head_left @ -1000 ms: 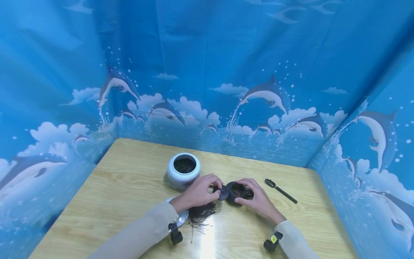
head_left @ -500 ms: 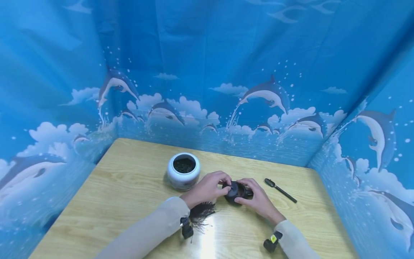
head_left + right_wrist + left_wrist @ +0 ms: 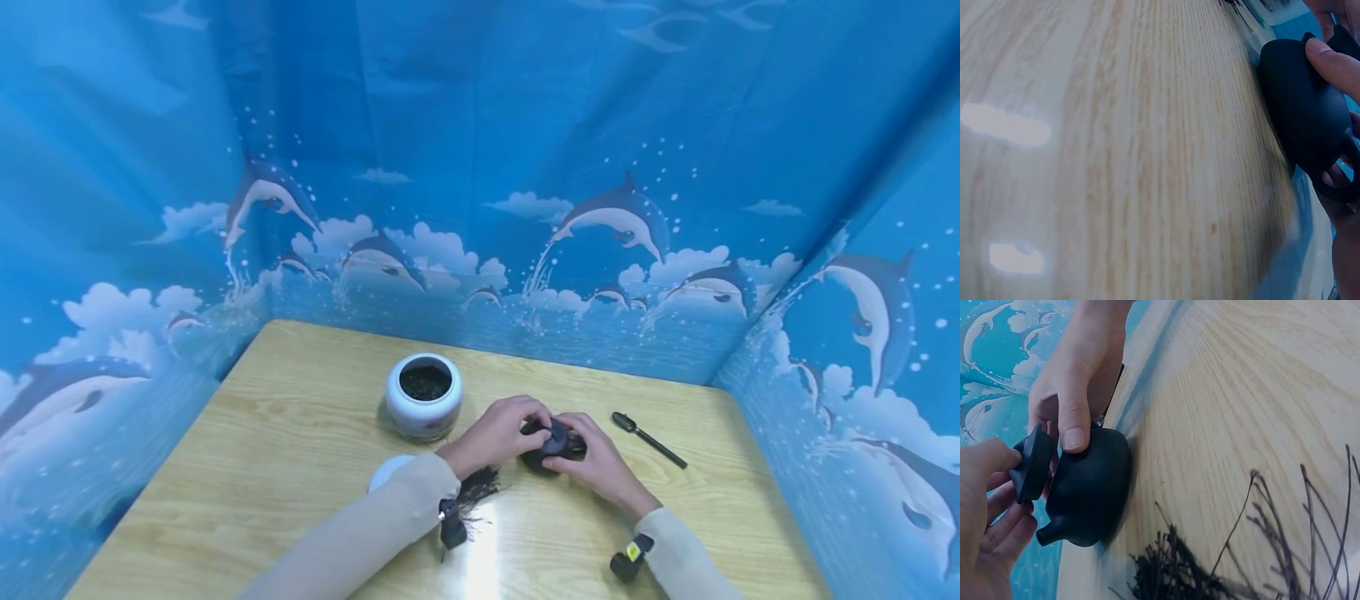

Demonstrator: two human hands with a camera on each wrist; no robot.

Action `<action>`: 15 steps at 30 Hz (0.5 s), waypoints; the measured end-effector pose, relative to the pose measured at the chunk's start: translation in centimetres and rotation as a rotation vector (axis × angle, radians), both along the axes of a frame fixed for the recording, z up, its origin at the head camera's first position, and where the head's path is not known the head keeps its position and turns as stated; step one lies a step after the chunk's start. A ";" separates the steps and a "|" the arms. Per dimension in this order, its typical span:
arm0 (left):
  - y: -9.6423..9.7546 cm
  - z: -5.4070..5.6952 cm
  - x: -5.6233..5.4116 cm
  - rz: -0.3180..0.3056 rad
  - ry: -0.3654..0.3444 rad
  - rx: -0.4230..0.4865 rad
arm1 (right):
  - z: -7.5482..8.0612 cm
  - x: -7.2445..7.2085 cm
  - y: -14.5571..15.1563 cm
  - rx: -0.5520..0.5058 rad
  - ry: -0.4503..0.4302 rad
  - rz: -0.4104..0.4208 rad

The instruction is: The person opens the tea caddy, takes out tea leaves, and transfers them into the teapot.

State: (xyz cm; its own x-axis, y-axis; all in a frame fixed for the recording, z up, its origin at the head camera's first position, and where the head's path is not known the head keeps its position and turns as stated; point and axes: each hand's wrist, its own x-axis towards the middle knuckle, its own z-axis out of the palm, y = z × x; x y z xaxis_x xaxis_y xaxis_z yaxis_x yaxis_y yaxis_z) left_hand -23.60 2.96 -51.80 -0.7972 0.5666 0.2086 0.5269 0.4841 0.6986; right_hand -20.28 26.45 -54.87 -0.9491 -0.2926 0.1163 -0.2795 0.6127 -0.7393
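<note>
A small dark teapot (image 3: 1088,494) with a short spout and a loop handle (image 3: 1340,190) stands on the table. My right hand (image 3: 600,468) grips it from the handle side, the thumb (image 3: 1074,422) lying on the body. Between the fingers of my left hand (image 3: 497,435) is the teapot's lid (image 3: 1036,465), pinched by its knob. That lid is tilted at the pot's mouth in the left wrist view; whether it touches the rim I cannot tell. From the head view the lid covers most of the opening.
Behind my left hand stands a white round jar (image 3: 423,414) with dark contents. Dark dry strands (image 3: 480,487) and a partly hidden white rounded thing (image 3: 386,472) lie by my left sleeve. A black long-handled tool (image 3: 648,439) lies right. A dolphin-print curtain (image 3: 420,167) surrounds the table.
My left hand has carried the lid rightward from beside the teapot to over its mouth. The right hand keeps its grip on the pot in the same place.
</note>
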 end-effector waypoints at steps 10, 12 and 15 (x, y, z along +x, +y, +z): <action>0.6 -0.8 0.0 0.029 -0.041 0.070 | -0.1 -0.1 -0.1 0.012 0.009 -0.010; 0.7 -1.0 0.0 0.030 -0.040 0.075 | -0.1 -0.1 -0.1 0.015 0.008 -0.012; 0.8 -1.3 0.0 0.030 -0.036 0.078 | -0.2 -0.1 0.0 0.011 0.005 -0.016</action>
